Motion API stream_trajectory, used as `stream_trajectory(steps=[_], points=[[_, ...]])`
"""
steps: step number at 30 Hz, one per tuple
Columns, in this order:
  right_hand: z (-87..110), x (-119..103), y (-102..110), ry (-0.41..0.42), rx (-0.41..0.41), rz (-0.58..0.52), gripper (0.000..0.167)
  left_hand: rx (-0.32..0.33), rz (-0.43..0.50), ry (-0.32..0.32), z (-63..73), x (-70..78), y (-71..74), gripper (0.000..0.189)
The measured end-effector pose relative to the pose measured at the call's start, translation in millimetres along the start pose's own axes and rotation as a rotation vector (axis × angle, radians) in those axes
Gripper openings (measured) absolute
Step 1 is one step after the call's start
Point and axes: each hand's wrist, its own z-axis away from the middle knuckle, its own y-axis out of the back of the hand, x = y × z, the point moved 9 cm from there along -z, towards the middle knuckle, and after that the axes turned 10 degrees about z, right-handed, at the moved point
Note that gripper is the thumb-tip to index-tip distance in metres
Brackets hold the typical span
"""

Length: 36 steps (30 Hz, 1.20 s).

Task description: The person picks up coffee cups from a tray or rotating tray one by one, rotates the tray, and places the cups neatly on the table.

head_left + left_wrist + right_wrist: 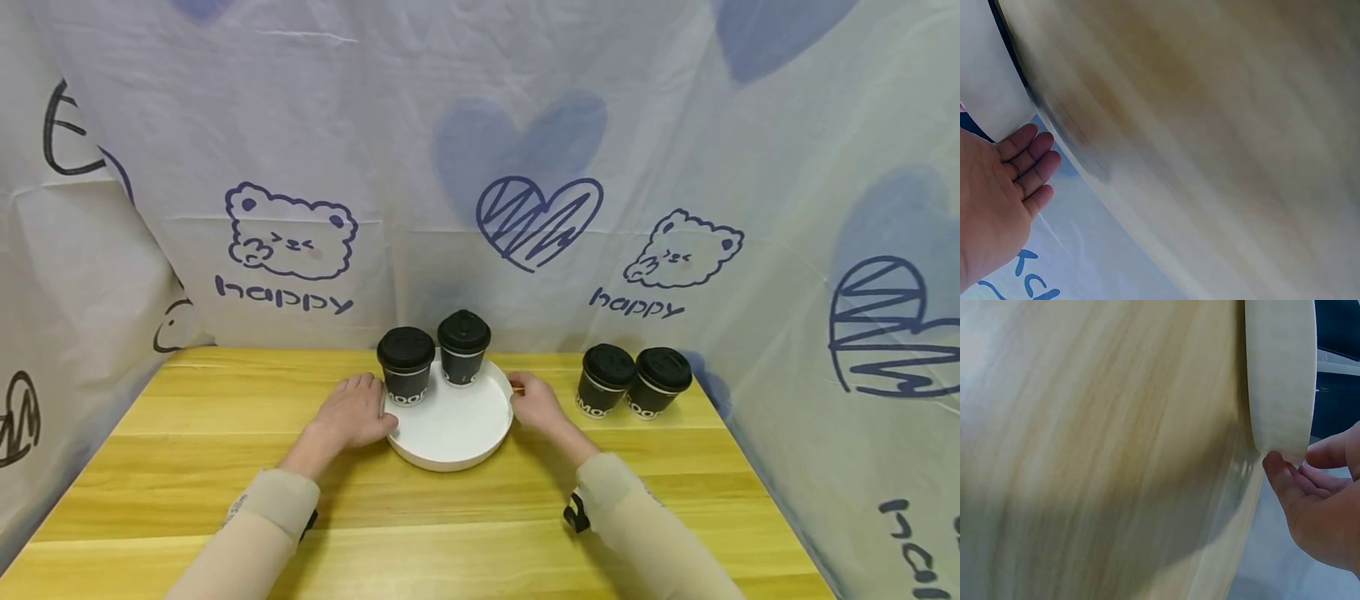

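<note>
A round white tray (pixel 455 433) with a low rim stands on the wooden table. On its back half are two dark paper coffee cups with black lids, one at the left (pixel 407 379) and one farther back (pixel 463 362). My left hand (pixel 354 412) lies against the tray's left side, thumb at the rim. In the left wrist view its fingers (pixel 1032 159) are nearly straight beside the tray's white wall (pixel 991 62). Across from it, my right hand (pixel 537 404) pinches the right rim between thumb and fingers; the right wrist view shows this grip on the tray wall (pixel 1282 381).
Two more lidded coffee cups stand side by side to the right, the nearer one (pixel 603 383) close to the other (pixel 656 383). A white printed cloth (pixel 420 167) hangs right behind the back edge of the wooden table (pixel 450 533).
</note>
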Motion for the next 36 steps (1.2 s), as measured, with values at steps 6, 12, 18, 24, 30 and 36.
stream_trajectory(steps=[6, 12, 18, 24, 30, 36], points=[[-0.8, -1.3, 0.9, 0.011, 0.013, -0.013, 0.046, 0.007, 0.107, 0.030, 2.0, -7.1, 6.1, 0.082], [1.4, 0.2, 1.4, 0.002, 0.012, -0.036, 0.045, 0.050, 0.365, 0.074, 9.0, -12.3, 14.3, 0.075], [2.9, 1.4, 1.4, -0.011, 0.018, -0.026, 0.045, 0.139, 0.658, 0.119, 21.4, -7.7, 21.0, 0.066], [4.7, 2.1, 0.6, -0.018, 0.023, -0.036, 0.043, 0.232, 0.855, 0.243, 32.7, -9.6, 13.5, 0.065], [7.2, 2.6, -0.1, -0.011, 0.037, -0.048, 0.043, 0.302, 0.977, 0.318, 38.7, -8.1, 5.7, 0.059], [11.8, 5.1, -3.1, -0.029, 0.035, -0.067, 0.042, 0.319, 1.034, 0.337, 41.0, -4.5, 0.4, 0.058]])
